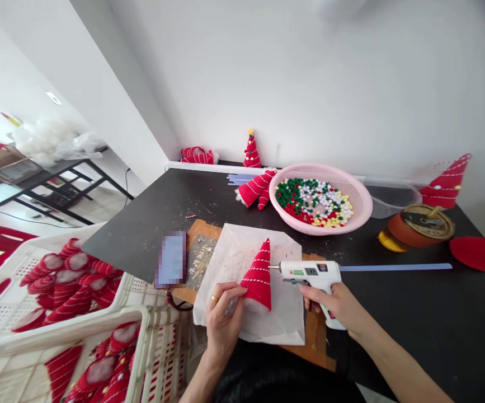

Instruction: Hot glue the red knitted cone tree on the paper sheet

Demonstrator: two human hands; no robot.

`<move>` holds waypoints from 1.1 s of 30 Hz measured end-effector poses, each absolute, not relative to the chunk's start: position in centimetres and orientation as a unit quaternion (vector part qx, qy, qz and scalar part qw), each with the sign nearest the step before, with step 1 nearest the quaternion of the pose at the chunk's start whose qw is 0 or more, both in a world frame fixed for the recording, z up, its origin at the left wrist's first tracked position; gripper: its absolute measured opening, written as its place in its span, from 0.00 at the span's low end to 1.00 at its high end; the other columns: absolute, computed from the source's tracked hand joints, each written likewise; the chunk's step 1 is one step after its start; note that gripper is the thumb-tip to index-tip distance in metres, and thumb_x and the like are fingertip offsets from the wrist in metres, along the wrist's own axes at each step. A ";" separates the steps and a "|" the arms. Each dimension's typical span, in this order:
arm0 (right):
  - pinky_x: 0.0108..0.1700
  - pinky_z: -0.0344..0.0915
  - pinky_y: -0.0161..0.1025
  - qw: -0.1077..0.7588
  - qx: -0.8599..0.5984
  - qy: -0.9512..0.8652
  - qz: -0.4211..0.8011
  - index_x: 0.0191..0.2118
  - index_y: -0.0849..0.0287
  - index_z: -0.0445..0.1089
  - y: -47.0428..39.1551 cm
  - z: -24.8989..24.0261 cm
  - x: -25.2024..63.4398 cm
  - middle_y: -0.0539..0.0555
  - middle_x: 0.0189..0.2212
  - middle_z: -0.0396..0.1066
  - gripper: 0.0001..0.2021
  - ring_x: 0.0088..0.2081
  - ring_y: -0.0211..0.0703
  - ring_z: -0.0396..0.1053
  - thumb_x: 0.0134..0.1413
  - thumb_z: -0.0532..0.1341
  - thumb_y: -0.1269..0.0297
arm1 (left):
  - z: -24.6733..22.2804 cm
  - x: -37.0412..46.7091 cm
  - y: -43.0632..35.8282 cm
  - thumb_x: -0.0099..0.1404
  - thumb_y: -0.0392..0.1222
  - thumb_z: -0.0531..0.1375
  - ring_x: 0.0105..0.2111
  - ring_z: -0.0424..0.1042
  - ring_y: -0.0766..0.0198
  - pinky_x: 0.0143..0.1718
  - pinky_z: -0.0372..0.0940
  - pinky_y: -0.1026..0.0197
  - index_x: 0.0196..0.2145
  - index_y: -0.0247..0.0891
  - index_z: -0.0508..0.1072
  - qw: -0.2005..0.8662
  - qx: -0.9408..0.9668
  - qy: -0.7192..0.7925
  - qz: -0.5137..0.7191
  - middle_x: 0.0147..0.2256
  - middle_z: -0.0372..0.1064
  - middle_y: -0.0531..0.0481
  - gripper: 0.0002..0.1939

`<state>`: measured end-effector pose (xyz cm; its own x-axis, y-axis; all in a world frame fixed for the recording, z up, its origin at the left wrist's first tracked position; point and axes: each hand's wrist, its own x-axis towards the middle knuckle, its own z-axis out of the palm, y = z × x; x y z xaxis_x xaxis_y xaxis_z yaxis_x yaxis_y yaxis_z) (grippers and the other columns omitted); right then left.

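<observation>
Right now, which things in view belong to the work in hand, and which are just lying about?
In use:
- red cone, steadied by the left hand
- glue gun, in the right hand's grip, nozzle at the cone
- white sheet under the cone

Lying about:
- pink basket of pompoms
- finished little tree by the wall
- white crates of red cones
- brown round tin

blurred: flat card (171, 259) | cut off: red felt piece (483, 252), right edge | hidden: cone base behind left hand (222, 313)
</observation>
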<state>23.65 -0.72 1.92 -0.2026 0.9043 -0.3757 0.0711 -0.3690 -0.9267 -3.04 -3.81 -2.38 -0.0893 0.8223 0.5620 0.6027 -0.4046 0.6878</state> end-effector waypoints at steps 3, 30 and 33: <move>0.27 0.60 0.38 0.326 -0.548 -0.470 0.610 0.36 0.60 0.75 -0.8 1.4 23.2 0.51 0.21 0.73 0.17 0.22 0.40 0.63 0.54 0.68 0.49 | -2.5 -3.2 -3.8 0.67 0.30 0.59 0.37 0.76 0.62 0.41 0.71 0.61 0.38 0.42 0.78 0.114 0.659 0.540 0.510 0.37 0.74 0.50 0.10; 0.32 0.64 0.40 0.296 -0.558 -0.544 0.552 0.33 0.58 0.71 -0.6 -0.1 23.6 0.49 0.22 0.69 0.16 0.27 0.44 0.68 0.59 0.65 0.48 | -2.4 -3.2 -3.7 0.67 0.30 0.59 0.36 0.76 0.62 0.40 0.72 0.61 0.37 0.42 0.78 0.117 0.650 0.542 0.520 0.36 0.75 0.51 0.09; 0.32 0.64 0.40 0.296 -0.557 -0.539 0.558 0.35 0.58 0.72 -0.7 -0.3 23.7 0.49 0.22 0.69 0.17 0.27 0.44 0.68 0.59 0.65 0.47 | -2.4 -3.2 -3.7 0.67 0.30 0.59 0.37 0.76 0.62 0.40 0.72 0.61 0.38 0.42 0.78 0.115 0.650 0.543 0.518 0.36 0.74 0.50 0.09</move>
<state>23.67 -0.71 -0.30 -0.2033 0.9313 -0.3024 0.2700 -0.2435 -0.9316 -3.17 -3.69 -2.39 -0.1272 0.8260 0.5491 0.5870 -0.3836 0.7129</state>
